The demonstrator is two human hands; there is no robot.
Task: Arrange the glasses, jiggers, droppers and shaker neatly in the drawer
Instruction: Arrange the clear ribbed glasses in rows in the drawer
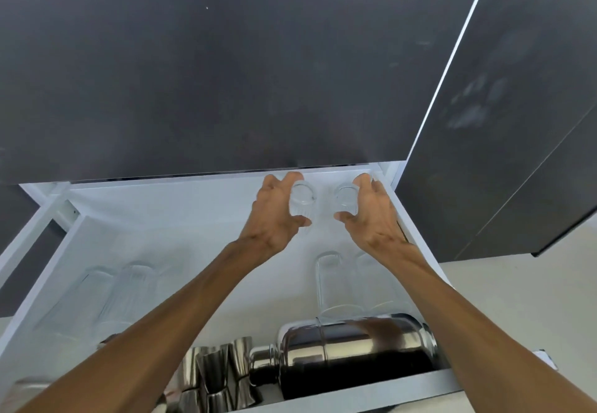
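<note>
A white drawer stands pulled out below me. At its back right, my left hand grips a small clear ribbed glass, and my right hand grips a second small clear glass beside it. Both glasses stand upright, close together. A steel shaker lies on its side along the drawer's front. Several steel jiggers cluster to its left. Two tall clear glasses lie behind the shaker, and two ribbed tall glasses lie at the left.
A dark cabinet front hangs over the drawer's back edge. Another dark door stands at the right, above a pale floor. The drawer's middle floor is bare white. Its right wall runs close past my right wrist.
</note>
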